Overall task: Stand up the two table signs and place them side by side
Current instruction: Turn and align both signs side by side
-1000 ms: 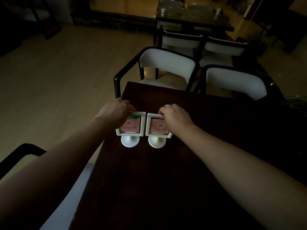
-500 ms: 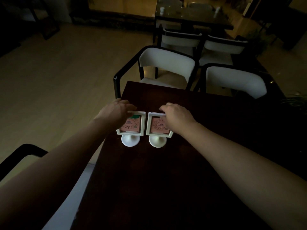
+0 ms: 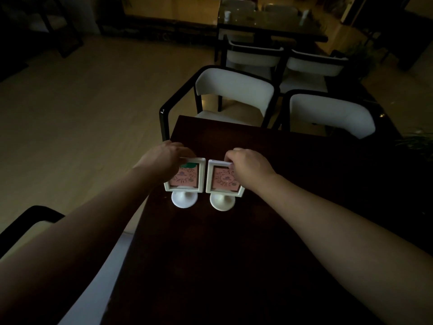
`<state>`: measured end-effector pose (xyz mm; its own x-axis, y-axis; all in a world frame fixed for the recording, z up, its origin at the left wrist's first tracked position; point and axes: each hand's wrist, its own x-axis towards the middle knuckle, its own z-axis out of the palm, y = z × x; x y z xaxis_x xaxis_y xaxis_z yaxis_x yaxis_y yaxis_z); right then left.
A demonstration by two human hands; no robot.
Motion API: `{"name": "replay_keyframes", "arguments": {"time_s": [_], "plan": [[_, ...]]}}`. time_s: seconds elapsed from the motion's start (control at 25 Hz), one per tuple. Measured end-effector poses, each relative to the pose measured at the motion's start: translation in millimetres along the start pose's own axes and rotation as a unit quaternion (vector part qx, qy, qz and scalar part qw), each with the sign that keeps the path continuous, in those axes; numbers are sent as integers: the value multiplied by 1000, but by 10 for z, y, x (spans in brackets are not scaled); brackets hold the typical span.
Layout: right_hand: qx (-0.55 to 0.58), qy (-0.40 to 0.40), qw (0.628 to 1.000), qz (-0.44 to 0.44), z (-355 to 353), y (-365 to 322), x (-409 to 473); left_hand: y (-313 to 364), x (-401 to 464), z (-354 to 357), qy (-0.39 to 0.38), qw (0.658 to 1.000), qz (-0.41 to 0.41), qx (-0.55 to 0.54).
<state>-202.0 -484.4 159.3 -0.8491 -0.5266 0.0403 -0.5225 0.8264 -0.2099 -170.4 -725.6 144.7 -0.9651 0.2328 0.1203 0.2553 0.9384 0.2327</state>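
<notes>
Two white-framed table signs with pink cards stand upright on round white feet, side by side near the left edge of the dark wooden table [image 3: 234, 266]. My left hand [image 3: 165, 159] grips the top left corner of the left sign [image 3: 187, 178]. My right hand [image 3: 249, 166] holds the top edge of the right sign [image 3: 221, 180], fingers curled over the frame. A narrow gap separates the two frames. Both hands hide part of the cards.
Two white-backed black chairs [image 3: 232, 90] [image 3: 328, 111] stand at the table's far side, and another chair arm [image 3: 30, 214] is at my lower left. A second table [image 3: 269, 22] with more chairs is farther back. The room is dim.
The signs and both hands have stayed nearly where they were. My right hand's fingers have curled more tightly over the top edge of the right sign.
</notes>
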Motion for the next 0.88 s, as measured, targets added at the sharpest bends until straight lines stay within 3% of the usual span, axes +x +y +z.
{"name": "replay_keyframes", "arguments": {"time_s": [0.88], "plan": [[6,-7,1000,29,14,11,-46,-1,0,43,12,1000,6,-16]]}}
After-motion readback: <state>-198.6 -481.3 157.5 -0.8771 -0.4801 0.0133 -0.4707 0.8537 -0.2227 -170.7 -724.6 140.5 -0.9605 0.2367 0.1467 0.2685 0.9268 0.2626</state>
